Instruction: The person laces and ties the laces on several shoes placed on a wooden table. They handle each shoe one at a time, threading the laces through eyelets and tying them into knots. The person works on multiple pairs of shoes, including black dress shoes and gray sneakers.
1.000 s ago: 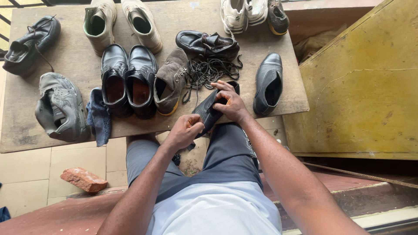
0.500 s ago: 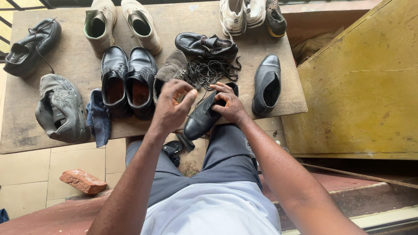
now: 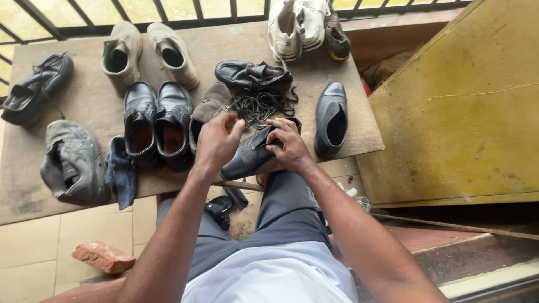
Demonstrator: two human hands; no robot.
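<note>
At the near edge of the desk (image 3: 67, 202), the right hand (image 3: 287, 145) grips a black shoe (image 3: 250, 157) at its opening, resting over the knee. The left hand (image 3: 218, 140), fingers curled, touches its upper beside tangled laces (image 3: 261, 105).

Left hand (image 3: 218, 140) now sits on the toe end of the black shoe (image 3: 252, 154); 1.0 s ago it was lower, at the knee below the surface's (image 3: 67, 196) near edge. Shoe itself is rotated from steep and upright to lying flatter, toe toward the left. Right hand (image 3: 287, 145) shifts slightly up onto the shoe's opening.
</note>
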